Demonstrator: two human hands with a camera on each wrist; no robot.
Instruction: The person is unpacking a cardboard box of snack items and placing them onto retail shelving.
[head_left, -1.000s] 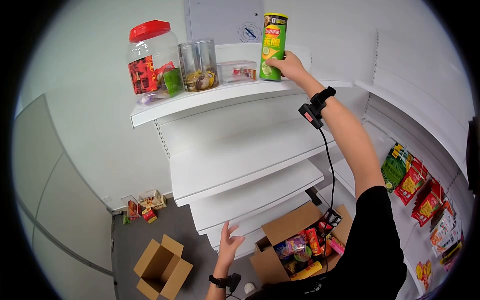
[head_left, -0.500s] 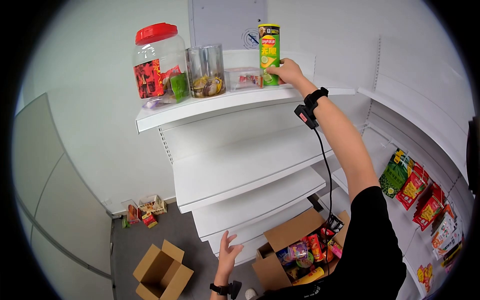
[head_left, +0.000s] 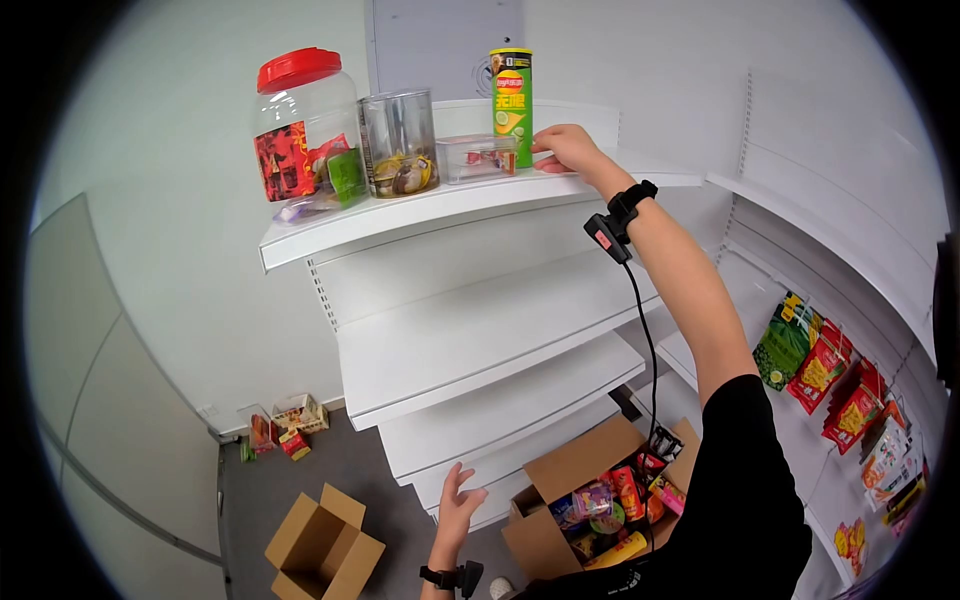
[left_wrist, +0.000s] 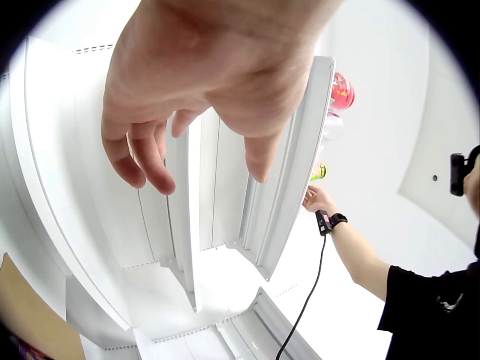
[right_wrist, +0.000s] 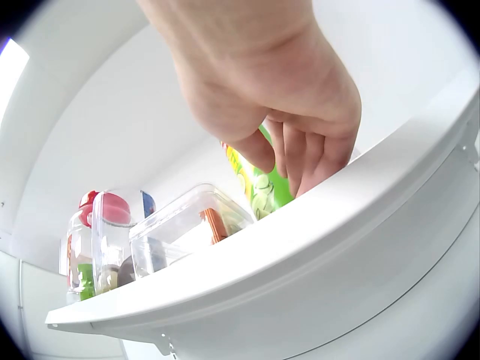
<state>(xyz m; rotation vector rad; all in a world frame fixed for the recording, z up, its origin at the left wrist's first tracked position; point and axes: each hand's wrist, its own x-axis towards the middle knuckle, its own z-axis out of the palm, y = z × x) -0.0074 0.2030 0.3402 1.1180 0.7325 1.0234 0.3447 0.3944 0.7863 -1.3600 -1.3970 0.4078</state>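
Note:
A green tall chip can [head_left: 512, 105] with a yellow lid stands upright on the top shelf [head_left: 400, 212]. Just to its right is my right hand [head_left: 572, 152], fingertips at the can's lower side. In the right wrist view the thumb and loosely bent fingers [right_wrist: 296, 154] overlap the green can [right_wrist: 268, 193]. Left of the can sits a clear plastic box [head_left: 470, 158] with small packets inside. Down by the lower shelves, my left hand [head_left: 456, 508] hangs in the air with spread, relaxed fingers and holds nothing.
A clear tub [head_left: 400, 140] and a red-lidded jar [head_left: 300, 130] stand farther left on the top shelf. Below are a carton of snacks [head_left: 585, 455] and another open carton [head_left: 325, 548] on the floor. Snack bags [head_left: 822, 362] hang at right; a cable [head_left: 648, 330] trails from the right wrist.
The chip can has shifted left and down onto the shelf, close beside the clear box. My right hand has loosened from around it to its right side. The left hand has barely moved.

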